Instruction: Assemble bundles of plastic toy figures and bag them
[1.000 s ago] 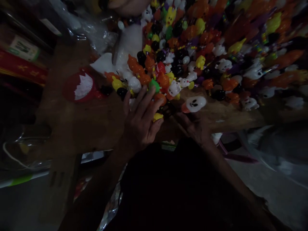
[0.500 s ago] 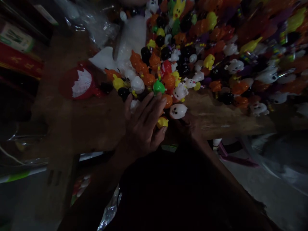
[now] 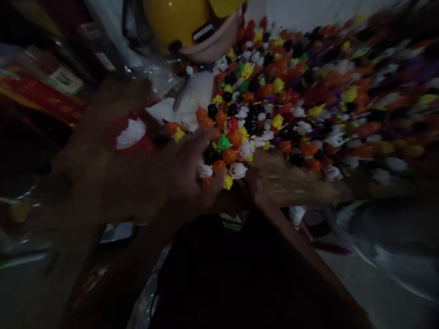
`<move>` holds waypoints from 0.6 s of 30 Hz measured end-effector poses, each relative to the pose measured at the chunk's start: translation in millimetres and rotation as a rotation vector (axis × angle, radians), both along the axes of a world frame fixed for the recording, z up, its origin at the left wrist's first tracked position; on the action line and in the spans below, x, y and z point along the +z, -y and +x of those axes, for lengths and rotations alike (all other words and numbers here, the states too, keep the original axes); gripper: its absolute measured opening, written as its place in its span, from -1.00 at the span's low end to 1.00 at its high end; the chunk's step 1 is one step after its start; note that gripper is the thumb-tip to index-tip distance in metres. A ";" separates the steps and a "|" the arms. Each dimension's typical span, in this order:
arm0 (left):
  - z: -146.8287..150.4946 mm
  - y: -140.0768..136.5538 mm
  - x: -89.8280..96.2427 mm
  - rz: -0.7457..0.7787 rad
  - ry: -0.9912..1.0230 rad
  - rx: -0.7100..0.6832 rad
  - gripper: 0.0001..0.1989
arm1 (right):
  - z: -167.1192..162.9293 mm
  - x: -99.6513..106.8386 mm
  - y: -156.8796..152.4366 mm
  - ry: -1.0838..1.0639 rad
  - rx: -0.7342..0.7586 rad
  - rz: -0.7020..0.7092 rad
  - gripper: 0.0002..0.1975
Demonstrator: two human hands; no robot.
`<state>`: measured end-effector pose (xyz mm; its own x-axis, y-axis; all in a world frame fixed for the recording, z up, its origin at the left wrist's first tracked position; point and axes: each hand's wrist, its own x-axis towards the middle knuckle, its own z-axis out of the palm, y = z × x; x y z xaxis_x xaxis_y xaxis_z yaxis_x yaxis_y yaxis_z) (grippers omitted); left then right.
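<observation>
Small glossy plastic toy figures lie in a loose cluster near the table's front edge. My left hand [image 3: 192, 169] reaches around the left side of this cluster, fingers and thumb apart, somewhat blurred. Between its thumb and fingers lie a white figure [image 3: 205, 171] and an orange figure [image 3: 218, 166]. A yellow figure [image 3: 227, 182] sits just beyond the thumb tip. My right hand [image 3: 255, 185] is low at the table edge, beside a white figure with a dark face [image 3: 238, 171]. Its fingers are in deep shadow and mostly hidden.
A broad heap of mixed toy figures [image 3: 308, 109] covers the table's back and right. A red scoop with white paper pieces [image 3: 130, 133] lies at left. Behind are clear plastic wrapping [image 3: 157, 75] and a large yellow object [image 3: 178, 23]. A plastic bag [image 3: 387, 237] stands below right.
The view has tilted up, bringing the yellow object and more of the heap into sight. My left hand has shifted leftward from the toys, its thumb and fingers wider apart. My right hand stays near the edge.
</observation>
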<state>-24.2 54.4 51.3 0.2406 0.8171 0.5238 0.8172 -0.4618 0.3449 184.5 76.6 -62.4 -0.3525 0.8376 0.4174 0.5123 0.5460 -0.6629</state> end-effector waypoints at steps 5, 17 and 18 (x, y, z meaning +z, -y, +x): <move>50.6 11.7 -11.4 0.065 -0.095 -0.078 -0.36 | 28.7 5.9 23.4 -0.003 -0.170 0.015 -0.70; 47.5 -9.9 -16.4 -0.076 -0.264 -0.107 -0.33 | 161.4 49.6 -30.3 0.640 -0.795 0.281 -0.69; 47.5 -10.0 -16.8 -0.069 -0.271 -0.105 -0.33 | 161.8 49.4 -35.8 0.698 -0.791 0.268 -0.70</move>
<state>23.3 64.4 34.6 0.4492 0.8118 0.3730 0.8326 -0.5318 0.1548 346.3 112.4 -13.0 0.0162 0.8431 0.5375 0.9998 -0.0208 0.0024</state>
